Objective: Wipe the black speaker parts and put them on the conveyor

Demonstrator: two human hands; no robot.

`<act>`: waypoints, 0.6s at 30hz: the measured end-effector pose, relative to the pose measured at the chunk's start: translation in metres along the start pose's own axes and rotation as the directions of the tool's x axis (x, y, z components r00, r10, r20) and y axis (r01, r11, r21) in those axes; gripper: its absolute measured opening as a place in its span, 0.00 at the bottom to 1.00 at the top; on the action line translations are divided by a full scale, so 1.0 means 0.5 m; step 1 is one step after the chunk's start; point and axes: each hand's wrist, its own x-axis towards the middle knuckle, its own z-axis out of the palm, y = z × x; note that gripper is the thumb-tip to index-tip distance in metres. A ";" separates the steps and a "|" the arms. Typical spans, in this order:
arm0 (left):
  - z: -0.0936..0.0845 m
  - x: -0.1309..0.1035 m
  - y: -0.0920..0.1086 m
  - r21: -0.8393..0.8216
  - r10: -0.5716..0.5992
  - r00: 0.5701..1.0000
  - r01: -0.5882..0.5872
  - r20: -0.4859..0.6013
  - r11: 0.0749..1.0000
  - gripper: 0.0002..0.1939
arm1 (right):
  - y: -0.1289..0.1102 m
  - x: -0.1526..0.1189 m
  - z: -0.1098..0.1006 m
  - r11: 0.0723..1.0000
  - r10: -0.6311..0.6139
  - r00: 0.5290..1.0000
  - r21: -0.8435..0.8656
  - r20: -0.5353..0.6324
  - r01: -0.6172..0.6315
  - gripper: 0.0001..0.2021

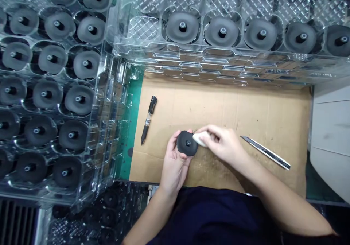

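Over the cardboard sheet (pixel 207 106), my left hand (pixel 176 157) is closed around a round black plastic part (pixel 183 146) with a short hollow stem standing up at its centre. My right hand (pixel 221 141) pinches a small white pad (pixel 201 138), perhaps cloth or sponge. The pad meets the right edge of the black part. Left of my hands lies a black pen (pixel 149 120) with a clear middle. A craft knife (pixel 266 152) with a white and dark handle rests to the right, its blade end toward my right hand.
Clear plastic trays (pixel 104 102) stacked at the left hold several similar black parts (pixel 79 99). Another clear tray stack (pixel 191 53) spans the back, with black parts in its front row. A white machine housing (pixel 332 128) stands at the right. More trays show below left.
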 end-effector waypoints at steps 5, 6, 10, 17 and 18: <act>0.000 0.001 0.000 -0.001 -0.025 1.000 0.025 0.020 1.000 0.29 | -0.008 -0.011 0.001 0.995 -0.097 0.995 0.037 0.029 0.095 0.09; 0.000 0.002 0.000 -0.001 -0.023 0.999 0.023 0.023 1.000 0.29 | -0.008 -0.013 0.002 0.995 -0.089 0.995 0.050 0.032 0.088 0.09; -0.001 0.003 0.002 0.000 0.003 1.000 -0.003 0.007 1.000 0.28 | -0.009 -0.021 0.009 0.997 -0.067 0.996 -0.026 -0.063 0.066 0.09; -0.001 0.004 0.002 0.006 -0.007 1.000 0.007 0.025 1.000 0.28 | 0.004 0.007 -0.015 0.996 -0.082 0.993 -0.040 -0.087 0.079 0.07; -0.001 0.004 0.002 0.013 -0.002 1.000 0.001 0.023 1.000 0.28 | 0.005 0.014 -0.020 0.996 -0.072 0.987 -0.055 -0.141 0.065 0.07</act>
